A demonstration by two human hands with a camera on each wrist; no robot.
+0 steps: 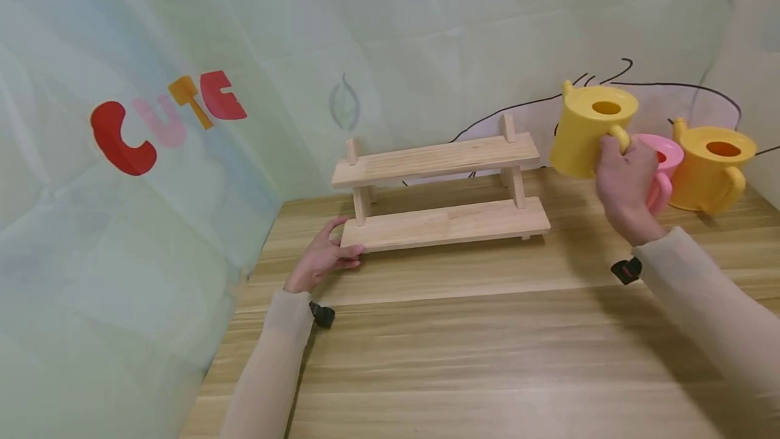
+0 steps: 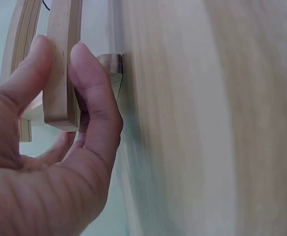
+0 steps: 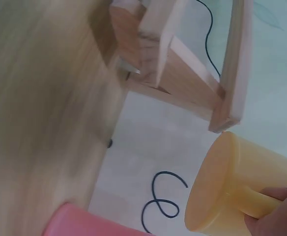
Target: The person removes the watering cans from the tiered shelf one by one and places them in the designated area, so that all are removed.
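Observation:
A two-tier wooden shelf [image 1: 445, 221] stands at the back of the table. My left hand [image 1: 324, 256] grips the left end of its lower board; in the left wrist view the thumb and a finger pinch the board end [image 2: 62, 93]. Off to the right, my right hand [image 1: 630, 178] holds a yellow watering can [image 1: 585, 131] by its handle, raised in the air near the shelf's right end. The right wrist view shows the can's flat base [image 3: 212, 184] and fingers [image 3: 276, 211] round the handle.
Behind the right hand a pink watering can [image 1: 663, 154] stands on the table [image 1: 463, 358], beside a second yellow watering can [image 1: 707, 168]. A printed cloth [image 1: 390, 39] hangs behind and along the left side.

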